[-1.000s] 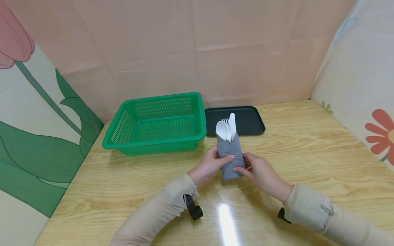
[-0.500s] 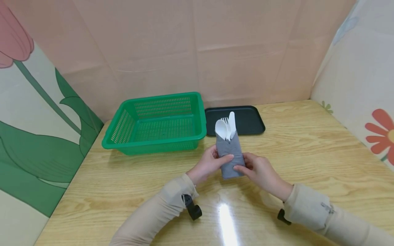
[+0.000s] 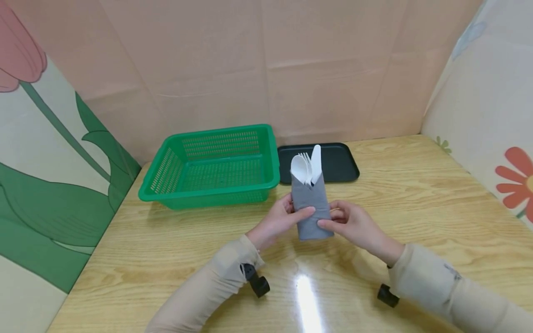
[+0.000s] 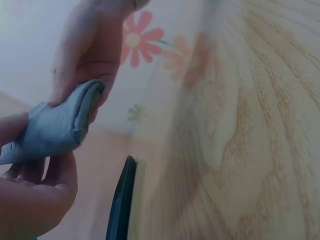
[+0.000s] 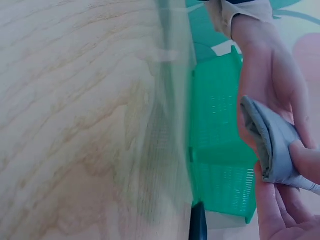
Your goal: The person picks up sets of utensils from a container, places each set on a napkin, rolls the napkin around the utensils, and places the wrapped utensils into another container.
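Observation:
A folded grey napkin [image 3: 313,196] is held up above the table, its lower end toward me. Out of its top stick a white spoon [image 3: 298,168], a white fork [image 3: 307,162] and a white knife [image 3: 316,163]. My left hand [image 3: 280,221] grips the napkin's left side, thumb across the front and fingers behind. On the right edge, lower down, my right hand [image 3: 357,227] pinches it between thumb and fingers. Both wrist views show the folded bottom end of the napkin [image 4: 57,125] between the two hands; the cutlery is hidden there.
A green plastic basket [image 3: 216,199] with slotted sides stands at the back left of the wooden table [image 3: 200,245]. Right beside it lies a black tray [image 3: 339,162], partly behind the cutlery. A pink backdrop [image 3: 266,69] closes off the far side.
The napkin with its cutlery has tipped slightly more upright, so the white tips sit higher in the head view. Both hands keep their hold and have shifted only a little.

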Motion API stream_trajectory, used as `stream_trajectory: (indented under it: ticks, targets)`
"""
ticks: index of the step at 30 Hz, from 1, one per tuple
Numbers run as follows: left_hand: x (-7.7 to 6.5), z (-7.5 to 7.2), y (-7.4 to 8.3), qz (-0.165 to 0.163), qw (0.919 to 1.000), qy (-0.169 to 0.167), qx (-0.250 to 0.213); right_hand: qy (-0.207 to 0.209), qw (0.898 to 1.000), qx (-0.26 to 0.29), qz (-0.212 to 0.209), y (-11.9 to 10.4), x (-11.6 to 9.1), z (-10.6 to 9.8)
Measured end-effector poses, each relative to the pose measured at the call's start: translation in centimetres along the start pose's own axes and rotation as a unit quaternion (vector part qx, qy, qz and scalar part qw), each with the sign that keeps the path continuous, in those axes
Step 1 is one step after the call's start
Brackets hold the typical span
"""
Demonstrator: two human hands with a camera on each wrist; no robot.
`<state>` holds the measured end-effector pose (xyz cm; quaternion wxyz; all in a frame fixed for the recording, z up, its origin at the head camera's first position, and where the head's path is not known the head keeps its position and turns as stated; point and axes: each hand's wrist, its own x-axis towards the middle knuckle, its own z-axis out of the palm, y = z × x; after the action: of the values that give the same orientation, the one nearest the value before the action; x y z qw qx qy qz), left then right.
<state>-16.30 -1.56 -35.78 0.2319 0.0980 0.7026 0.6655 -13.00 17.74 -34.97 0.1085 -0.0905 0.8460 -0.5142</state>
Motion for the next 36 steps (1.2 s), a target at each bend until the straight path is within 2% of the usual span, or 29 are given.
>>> stream_trajectory:
  ticks: [5,9,16,24,28,36]
  targets:
    - [-0.4,-0.2,0.0,0.017,0.999,-0.034,0.021,-0.003,1.0,0.021,0.021,-0.4,0.0,-0.4]
    - [-0.6,-0.4,-0.1,0.029,0.998,-0.049,0.028,-0.007,0.999,0.019,0.042,-0.5,0.0,-0.7]
    - [-0.9,-0.7,0.1,0.05,0.9964,-0.052,0.044,-0.018,0.998,0.024,0.047,-0.7,-0.1,-0.9]
    - [-1.3,-0.7,0.2,0.072,0.9948,-0.063,0.036,-0.024,0.999,0.034,0.022,-0.6,-0.3,-0.7]
    - [-1.3,-0.7,0.2,0.069,0.9947,-0.069,0.031,-0.025,0.998,0.038,0.034,-0.5,-0.2,-0.8]
    - [-1.4,-0.7,0.3,0.06,0.9958,-0.065,0.022,-0.033,0.997,0.063,0.032,-0.1,-0.2,-1.1]
